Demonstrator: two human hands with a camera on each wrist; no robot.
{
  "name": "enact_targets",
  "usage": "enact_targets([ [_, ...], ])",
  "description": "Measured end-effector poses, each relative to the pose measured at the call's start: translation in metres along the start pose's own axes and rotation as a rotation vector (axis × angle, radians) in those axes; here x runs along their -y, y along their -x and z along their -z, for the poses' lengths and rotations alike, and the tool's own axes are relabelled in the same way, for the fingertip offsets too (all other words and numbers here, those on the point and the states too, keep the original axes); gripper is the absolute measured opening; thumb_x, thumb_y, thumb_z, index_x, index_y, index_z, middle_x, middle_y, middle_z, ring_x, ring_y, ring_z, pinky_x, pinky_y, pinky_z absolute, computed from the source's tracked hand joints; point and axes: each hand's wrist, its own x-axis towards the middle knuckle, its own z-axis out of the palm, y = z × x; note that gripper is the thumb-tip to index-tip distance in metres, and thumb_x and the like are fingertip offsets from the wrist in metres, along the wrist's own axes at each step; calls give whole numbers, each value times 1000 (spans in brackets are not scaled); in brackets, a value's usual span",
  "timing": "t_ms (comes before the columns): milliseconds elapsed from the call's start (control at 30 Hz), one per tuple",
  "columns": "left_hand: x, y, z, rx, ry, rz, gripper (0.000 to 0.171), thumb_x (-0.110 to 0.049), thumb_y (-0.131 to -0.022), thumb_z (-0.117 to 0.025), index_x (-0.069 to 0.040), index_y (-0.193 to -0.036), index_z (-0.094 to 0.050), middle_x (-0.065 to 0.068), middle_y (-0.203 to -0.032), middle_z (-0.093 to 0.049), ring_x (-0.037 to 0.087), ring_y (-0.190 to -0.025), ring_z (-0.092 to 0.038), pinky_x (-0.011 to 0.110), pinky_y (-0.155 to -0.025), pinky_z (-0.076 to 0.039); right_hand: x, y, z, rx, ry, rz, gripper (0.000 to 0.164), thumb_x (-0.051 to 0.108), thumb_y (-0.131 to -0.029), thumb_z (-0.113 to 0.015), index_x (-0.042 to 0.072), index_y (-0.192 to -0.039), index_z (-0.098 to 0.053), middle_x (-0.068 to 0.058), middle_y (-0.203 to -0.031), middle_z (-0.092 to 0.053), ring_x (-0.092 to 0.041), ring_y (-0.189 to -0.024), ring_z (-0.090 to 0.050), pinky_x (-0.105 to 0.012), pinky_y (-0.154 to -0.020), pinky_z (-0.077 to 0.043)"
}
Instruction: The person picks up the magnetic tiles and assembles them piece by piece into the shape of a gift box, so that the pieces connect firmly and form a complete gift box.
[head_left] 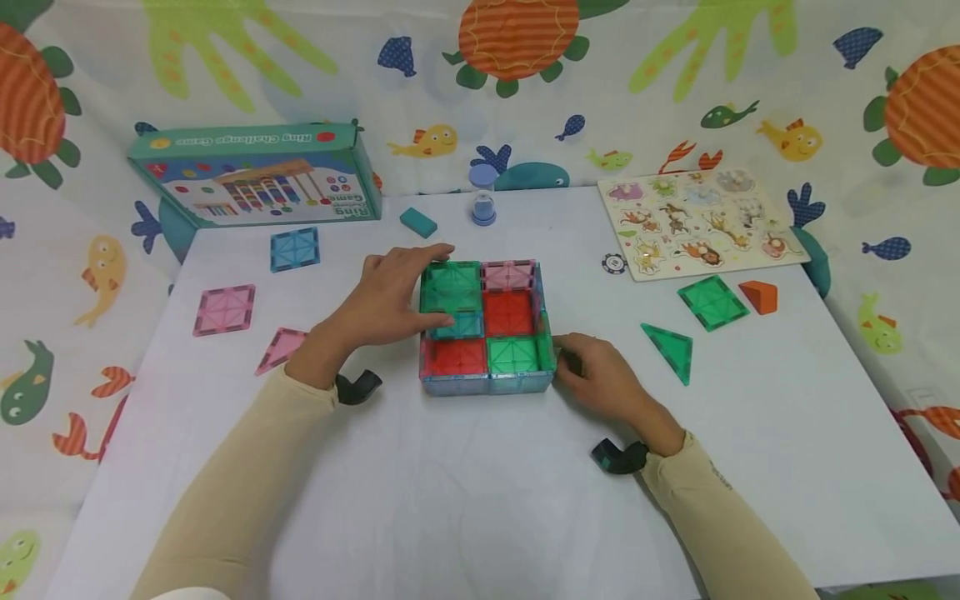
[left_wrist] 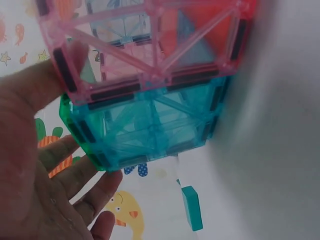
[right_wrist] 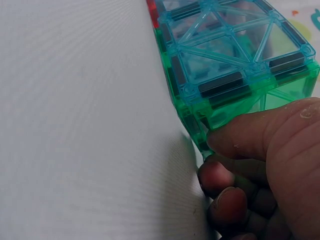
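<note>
Two hands, one build: you've got a box of see-through, multicoloured plastic tiles (head_left: 457,385) sitting between them on the white table (head_left: 480,500).
Left hand: yours (head_left: 378,300) is partly open, thumb and fingers spread across the translucent green square plastic tile (head_left: 450,286) – it has hold of that one by its near and far edges.
Green tile's spot: flat on top of the build, over the far left corner.
Right hand: yours (head_left: 600,375) has its fingers curled in, thumb touching the green side wall (right_wrist: 290,87) near the front corner – can't tell if that's a real pinch.
Build's floor: red, green and turquoise squares show through the uncovered part.
Loose tiles on your left: a translucent blue square tile (head_left: 295,249), a translucent pink square tile (head_left: 225,310) and a translucent pink triangular tile (head_left: 281,348) by your wrist.
Loose tiles on your right: a translucent green triangular tile (head_left: 671,352) and another green square (head_left: 712,302).
</note>
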Motion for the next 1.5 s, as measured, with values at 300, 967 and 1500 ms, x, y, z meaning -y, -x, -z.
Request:
enact_targets([
  [300,53,31,25,-144,-22,273,82,-63,-85,-53,-25,-150,-21,7,-152,-29,36,-136,-26,65,-99,-18,0,1,1,-11,14,0,33,7,-88,-58,6,-121,-62,-2,-95,-62,-15,-76,-50,-31,-67,-44],
  [967,163,123,39,-80,-109,894,111,-71,-79,-50,1,-148,-1,41,-131,-25,61,-112,-25,71,-92,-22,-4,6,-2,-1,2,-21,34,8,-88,-58,7,-123,-61,0,-95,-62,-14,-76,-50,-31,-67,-43],
  [1500,54,100,74,-301,18,236,96,-35,-72,-79,-25,-148,-22,8,-134,-51,31,-114,-47,59,-89,-21,2,-1,0,7,5,-15,33,7,-89,-58,7,-122,-61,-1,-99,-64,-15,-77,-51,-32,-69,-45],
])
